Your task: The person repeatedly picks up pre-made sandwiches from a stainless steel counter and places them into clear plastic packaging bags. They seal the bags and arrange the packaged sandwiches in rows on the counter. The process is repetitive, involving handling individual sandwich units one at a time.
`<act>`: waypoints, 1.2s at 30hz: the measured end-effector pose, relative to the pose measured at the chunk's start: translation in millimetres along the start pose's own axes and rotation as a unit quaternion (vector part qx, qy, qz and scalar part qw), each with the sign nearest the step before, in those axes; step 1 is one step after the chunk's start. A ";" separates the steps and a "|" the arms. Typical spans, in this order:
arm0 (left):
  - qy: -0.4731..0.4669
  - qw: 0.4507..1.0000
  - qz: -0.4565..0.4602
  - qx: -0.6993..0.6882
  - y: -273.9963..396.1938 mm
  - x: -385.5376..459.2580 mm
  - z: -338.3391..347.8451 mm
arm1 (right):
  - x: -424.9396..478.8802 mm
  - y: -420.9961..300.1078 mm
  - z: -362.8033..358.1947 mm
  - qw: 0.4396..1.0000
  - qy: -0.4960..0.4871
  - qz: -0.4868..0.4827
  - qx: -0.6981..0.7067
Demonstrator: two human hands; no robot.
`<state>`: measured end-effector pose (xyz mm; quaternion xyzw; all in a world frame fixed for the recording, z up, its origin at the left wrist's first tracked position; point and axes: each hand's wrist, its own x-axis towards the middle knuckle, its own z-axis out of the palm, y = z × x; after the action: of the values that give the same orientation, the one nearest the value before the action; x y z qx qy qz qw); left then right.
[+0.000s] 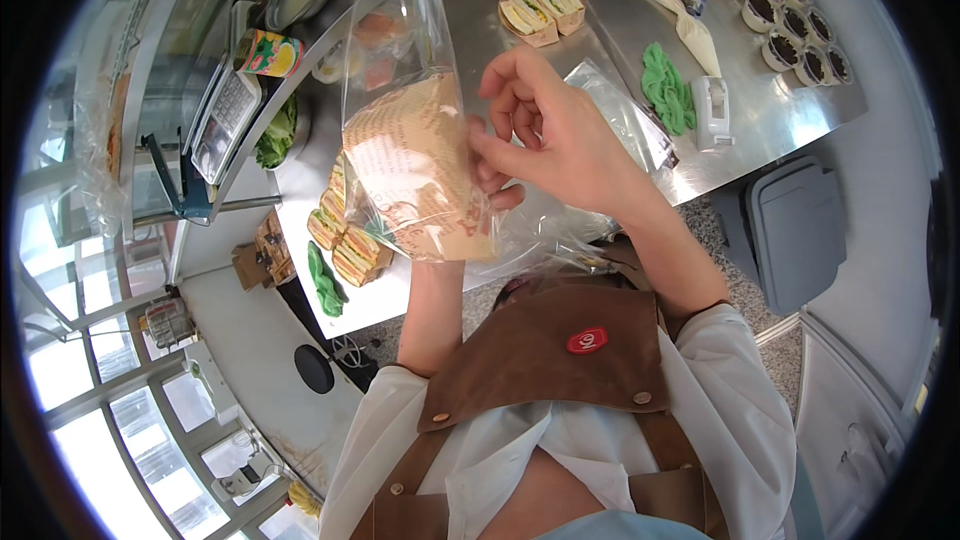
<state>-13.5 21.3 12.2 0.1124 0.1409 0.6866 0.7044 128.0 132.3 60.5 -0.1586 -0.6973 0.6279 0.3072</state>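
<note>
My left hand [508, 197] is mostly hidden behind a clear plastic bag [401, 30] holding a package in printed brown paper [412, 157]; its fingertips show at the package's right edge. Just right of the bag is my right hand [559, 131], fingers curled and thumb apart from the index finger, with nothing seen between them. Whether its thumb touches the bag or the left fingers cannot be told. Cut sandwiches [360, 255] lie left of and below the bag. Two more cut sandwiches in paper [541, 9] stand farther back. Clear plastic bags [611, 109] lie beneath my right hand.
On the steel table [780, 139] are a green cloth [666, 90], a tape dispenser [712, 112], a filled piping bag [694, 34] and several dark-topped cups [784, 49]. At left are a scale [229, 120], an open can [270, 54] and a bowl of lettuce [277, 135]. A grey bin [799, 232] stands at right.
</note>
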 end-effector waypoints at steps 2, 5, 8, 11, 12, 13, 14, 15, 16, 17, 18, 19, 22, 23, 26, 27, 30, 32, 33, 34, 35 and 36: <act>0.078 0.996 0.018 0.047 -1.1 -1.2 2.4 | 0.5 3.6 0.2 1.000 0.004 0.023 0.005; 0.108 0.993 0.029 0.043 -4.2 -4.8 3.6 | 4.5 18.7 4.5 0.999 0.046 0.002 0.005; 0.181 0.977 0.039 0.105 -6.8 -6.3 4.1 | 8.2 46.8 4.1 0.992 0.064 -0.006 -0.106; 0.198 0.976 0.015 0.094 -3.6 -9.4 -10.4 | 4.9 74.1 8.0 0.993 0.097 0.041 0.061; 0.233 0.969 0.006 0.078 -5.6 -9.1 -11.0 | 3.8 82.7 8.6 0.974 0.081 0.100 0.185; 0.267 0.962 -0.004 0.061 -7.9 -9.2 -11.6 | 2.0 89.2 6.3 0.969 0.074 0.119 0.205; 0.208 0.975 0.014 0.078 -11.2 -10.8 -15.5 | 0.5 94.3 3.1 0.962 0.068 0.139 0.226; 0.222 0.971 0.022 0.087 -15.9 -9.7 -14.4 | -0.9 95.0 1.5 0.954 0.063 0.160 0.245; 0.236 0.966 0.030 0.096 -20.7 -6.4 -9.8 | -3.1 94.2 0.7 0.940 0.082 0.183 0.274; 0.250 0.962 0.037 0.105 -24.0 -4.1 -8.2 | -6.9 91.2 0.7 0.925 0.102 0.207 0.303; 0.227 0.968 0.035 0.098 -25.4 -5.9 -14.1 | -11.2 87.9 3.4 0.907 0.118 0.231 0.331; 0.259 0.960 0.033 0.102 -26.1 -4.0 -9.0 | -18.4 89.9 4.1 0.897 0.100 0.248 0.353; 0.278 0.956 0.030 0.086 -24.6 -0.9 -7.9 | -52.7 109.4 3.4 0.862 0.021 0.265 0.432; 0.262 0.963 0.036 0.058 -23.1 -3.0 -18.6 | -62.3 109.0 0.2 0.905 -0.047 0.227 0.356; 0.209 0.976 0.058 -0.030 -20.8 -2.7 -35.9 | -80.6 93.1 -0.1 0.946 -0.165 0.204 0.190; 0.219 0.973 0.061 -0.024 -19.9 -0.6 -37.5 | -82.2 92.5 2.1 0.944 -0.159 0.221 0.188; 0.229 0.971 0.069 -0.027 -18.2 3.2 -42.5 | -87.0 96.1 11.5 0.946 -0.108 0.258 0.166; 0.205 0.974 0.077 -0.055 -17.0 4.4 -48.1 | -92.6 101.2 11.6 0.944 -0.108 0.276 0.144; 0.195 0.976 0.078 -0.051 -14.7 4.6 -50.5 | -95.6 103.5 12.2 0.944 -0.108 0.283 0.133; 0.186 0.978 0.081 -0.047 -11.9 4.0 -52.9 | -99.2 103.7 13.6 0.940 -0.107 0.296 0.131; 0.177 0.980 0.083 -0.043 -10.1 2.7 -54.3 | -104.7 103.9 13.7 0.937 -0.111 0.305 0.126; 0.189 0.977 0.093 -0.044 -7.3 1.3 -52.9 | -110.1 103.6 13.6 0.935 -0.115 0.314 0.122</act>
<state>-25.3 20.6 -39.9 -0.0376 0.2299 0.7636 0.6022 186.2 71.6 -65.9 -0.2575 -0.5605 0.7866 0.0296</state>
